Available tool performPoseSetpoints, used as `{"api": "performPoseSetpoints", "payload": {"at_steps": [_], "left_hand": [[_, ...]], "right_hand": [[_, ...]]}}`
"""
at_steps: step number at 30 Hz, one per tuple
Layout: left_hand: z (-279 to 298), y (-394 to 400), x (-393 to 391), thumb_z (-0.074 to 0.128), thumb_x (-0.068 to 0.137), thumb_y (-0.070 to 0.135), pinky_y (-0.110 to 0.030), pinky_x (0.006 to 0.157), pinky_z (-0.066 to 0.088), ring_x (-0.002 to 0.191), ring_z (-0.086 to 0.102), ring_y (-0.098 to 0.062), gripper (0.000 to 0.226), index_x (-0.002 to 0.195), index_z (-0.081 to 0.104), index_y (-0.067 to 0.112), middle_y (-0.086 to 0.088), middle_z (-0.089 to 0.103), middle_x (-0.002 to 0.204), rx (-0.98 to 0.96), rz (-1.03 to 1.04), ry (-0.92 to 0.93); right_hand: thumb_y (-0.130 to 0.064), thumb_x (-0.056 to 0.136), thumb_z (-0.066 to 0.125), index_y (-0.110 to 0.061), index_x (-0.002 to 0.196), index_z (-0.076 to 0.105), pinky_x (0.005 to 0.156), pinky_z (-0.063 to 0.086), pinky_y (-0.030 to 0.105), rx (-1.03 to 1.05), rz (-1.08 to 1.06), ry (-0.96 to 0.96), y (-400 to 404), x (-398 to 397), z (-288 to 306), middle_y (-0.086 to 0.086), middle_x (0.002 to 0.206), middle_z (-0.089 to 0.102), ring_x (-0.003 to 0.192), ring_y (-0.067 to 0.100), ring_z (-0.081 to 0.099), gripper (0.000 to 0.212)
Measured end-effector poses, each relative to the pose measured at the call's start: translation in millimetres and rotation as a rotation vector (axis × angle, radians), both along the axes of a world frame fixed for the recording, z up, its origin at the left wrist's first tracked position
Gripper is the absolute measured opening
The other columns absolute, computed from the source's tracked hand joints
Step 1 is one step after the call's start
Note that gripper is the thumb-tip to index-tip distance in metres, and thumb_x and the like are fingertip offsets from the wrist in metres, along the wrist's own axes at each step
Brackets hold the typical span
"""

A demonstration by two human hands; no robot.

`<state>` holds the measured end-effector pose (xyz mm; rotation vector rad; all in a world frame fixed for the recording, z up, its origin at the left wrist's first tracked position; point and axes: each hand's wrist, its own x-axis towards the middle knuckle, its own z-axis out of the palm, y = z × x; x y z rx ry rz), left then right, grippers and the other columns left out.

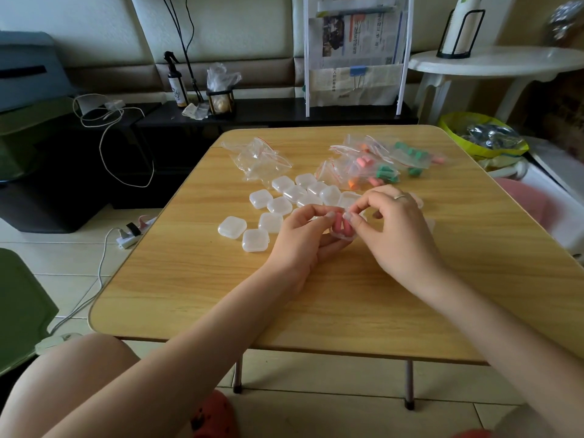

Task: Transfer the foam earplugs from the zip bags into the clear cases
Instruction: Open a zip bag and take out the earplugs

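Above the middle of the wooden table [347,298], my left hand [303,238] holds an open clear case [343,233] with pink foam earplugs [341,225] inside it. My right hand [398,229] pinches the case's lid edge from the right. Several shut clear cases [278,205] lie in a cluster just beyond my hands. Zip bags with pink, orange and green earplugs [376,167] are piled at the far right. Empty zip bags [257,161] lie at the far left of the table.
A white power strip [131,237] and cables lie on the floor left of the table. A yellow bag [483,137] and a white round side table [493,63] stand at the right. A low black shelf [268,112] runs behind the table.
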<state>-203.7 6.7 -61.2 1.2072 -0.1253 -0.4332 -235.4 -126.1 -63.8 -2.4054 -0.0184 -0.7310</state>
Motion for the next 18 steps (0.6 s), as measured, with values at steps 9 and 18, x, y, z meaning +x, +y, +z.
{"api": "performPoseSetpoints", "payload": {"at_steps": [9, 18], "left_hand": [[-1.4, -0.2, -0.5, 0.05, 0.096, 0.002, -0.024, 0.068, 0.058, 0.067, 0.068, -0.014, 0.011, 0.09, 0.059, 0.003, -0.01, 0.066, 0.081, 0.024, 0.008, -0.018], [-3.3, 1.6, 0.3, 0.056, 0.093, 0.004, -0.023, 0.07, 0.057, 0.073, 0.066, -0.015, 0.004, 0.096, 0.055, 0.005, -0.01, 0.068, 0.08, 0.026, 0.028, -0.034]], "right_hand": [[-0.021, 0.092, 0.059, -0.014, 0.094, 0.063, 0.072, 0.015, 0.019, -0.217, -0.069, 0.117, 2.7, -2.0, -1.1, 0.004, 0.124, 0.048, 0.118, 0.026, 0.036, 0.009], [-0.017, 0.091, 0.06, -0.019, 0.104, 0.067, 0.078, 0.022, 0.002, -0.025, 0.019, 0.022, -0.6, -1.2, 3.9, -0.006, 0.108, 0.044, 0.106, 0.008, 0.032, 0.015]]}}
